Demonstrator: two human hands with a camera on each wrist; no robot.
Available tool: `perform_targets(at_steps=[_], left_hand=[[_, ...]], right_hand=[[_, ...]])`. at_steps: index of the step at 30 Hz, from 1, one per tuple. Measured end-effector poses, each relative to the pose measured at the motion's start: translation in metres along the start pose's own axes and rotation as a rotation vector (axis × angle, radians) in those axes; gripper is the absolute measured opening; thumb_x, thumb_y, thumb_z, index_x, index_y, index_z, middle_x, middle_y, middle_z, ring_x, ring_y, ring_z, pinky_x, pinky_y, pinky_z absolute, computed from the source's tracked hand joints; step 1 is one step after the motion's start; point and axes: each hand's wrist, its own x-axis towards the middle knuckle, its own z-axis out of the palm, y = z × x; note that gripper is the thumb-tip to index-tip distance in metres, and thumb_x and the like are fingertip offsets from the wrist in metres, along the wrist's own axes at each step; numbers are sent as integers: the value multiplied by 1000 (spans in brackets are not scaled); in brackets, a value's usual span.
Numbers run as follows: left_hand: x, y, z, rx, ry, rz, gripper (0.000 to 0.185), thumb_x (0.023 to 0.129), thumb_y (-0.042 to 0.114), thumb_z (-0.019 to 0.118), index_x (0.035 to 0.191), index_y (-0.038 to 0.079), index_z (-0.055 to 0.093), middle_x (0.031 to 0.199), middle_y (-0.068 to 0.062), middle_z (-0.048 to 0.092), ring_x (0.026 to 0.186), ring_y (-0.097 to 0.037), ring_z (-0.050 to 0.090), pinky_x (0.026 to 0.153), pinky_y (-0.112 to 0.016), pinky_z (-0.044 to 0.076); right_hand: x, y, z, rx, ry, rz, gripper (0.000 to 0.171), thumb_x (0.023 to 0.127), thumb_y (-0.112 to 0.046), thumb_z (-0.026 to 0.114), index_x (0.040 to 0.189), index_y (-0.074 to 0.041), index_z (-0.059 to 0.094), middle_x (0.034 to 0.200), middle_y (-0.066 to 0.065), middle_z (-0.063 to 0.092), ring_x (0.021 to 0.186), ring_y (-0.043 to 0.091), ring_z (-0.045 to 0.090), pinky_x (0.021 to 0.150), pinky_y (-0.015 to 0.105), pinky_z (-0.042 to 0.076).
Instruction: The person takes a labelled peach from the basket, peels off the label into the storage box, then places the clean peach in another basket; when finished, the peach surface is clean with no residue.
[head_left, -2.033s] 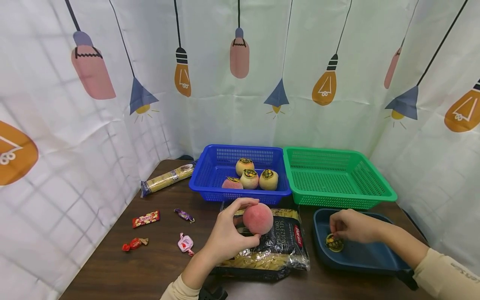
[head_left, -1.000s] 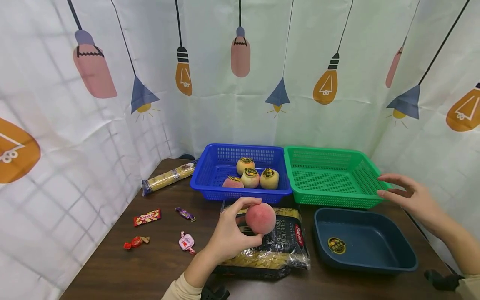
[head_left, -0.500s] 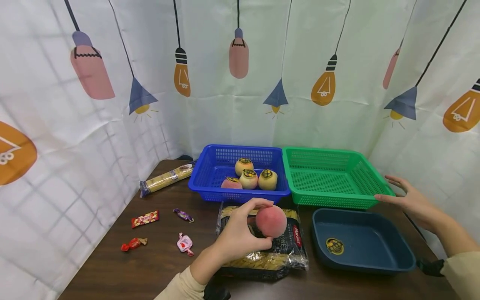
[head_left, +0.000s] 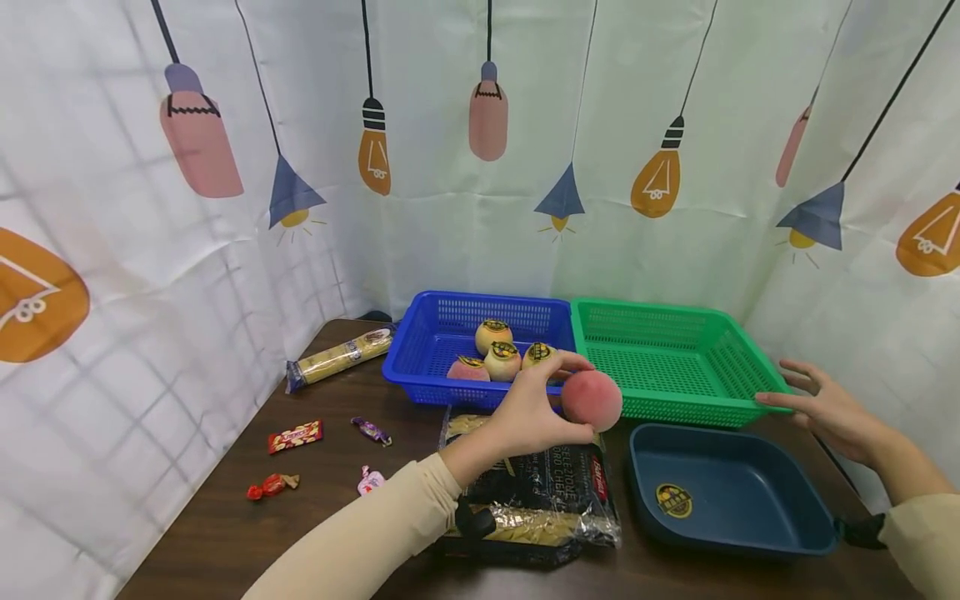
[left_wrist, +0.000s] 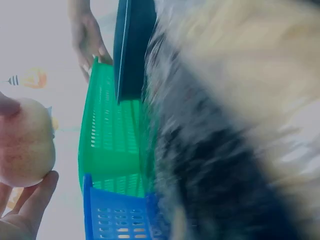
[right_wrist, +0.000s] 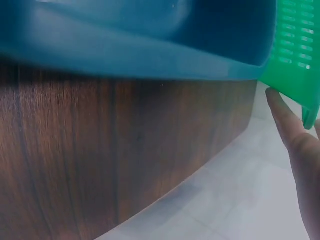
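The pink peach [head_left: 594,402] hangs mid-air, pinched in the left hand [head_left: 542,410], perhaps lightly against bruising. At one o'clock lies the green basket [head_left: 652,371]; at three, the right hand [head_left: 840,417], fingers spread, touches its rim, perhaps steadying it.

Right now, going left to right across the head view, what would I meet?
Red twist-wrapped candy → purple-wrapped candy → left hand → pinkish peach → dark blue tray → right hand; overlapping things left out.
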Motion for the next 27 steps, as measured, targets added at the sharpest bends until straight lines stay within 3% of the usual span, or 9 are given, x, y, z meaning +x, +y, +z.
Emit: perform_targets(at_steps=[4,10,17,27], left_hand=[[30,-3,1,50,37,-5,75,81,13,95,148,23,63,147,2,67,129,-18,67,90,-27,65],[65,-6,6,116,42,-19,73,83,17,96,147,21,63,147,0,68,128,-20,70,85,-27,64],[90,-10,19,149,21,-64,70,84,16,97,145,22,63,145,0,68,130,-22,68,85,-27,63],[119,-18,38,217,-40,-143,71,85,23,98,146,23,62,147,-3,67,114,-14,70,83,-27,62]], right_hand=[[-1,-2,-1,-10,-16,22,106,115,-37,60,172,5,-18,173,49,-17,155,76,9,118,85,31],[0,-5,-1,-27,-24,38,104,115,-37,60,173,5,-16,169,53,-17,154,78,7,118,88,26],[2,-5,-1,0,-25,63,108,113,-38,63,173,2,-17,168,54,-18,155,78,7,120,88,25],[0,-4,0,6,-24,69,109,113,-38,64,174,-1,-18,169,54,-18,154,79,8,121,88,24]])
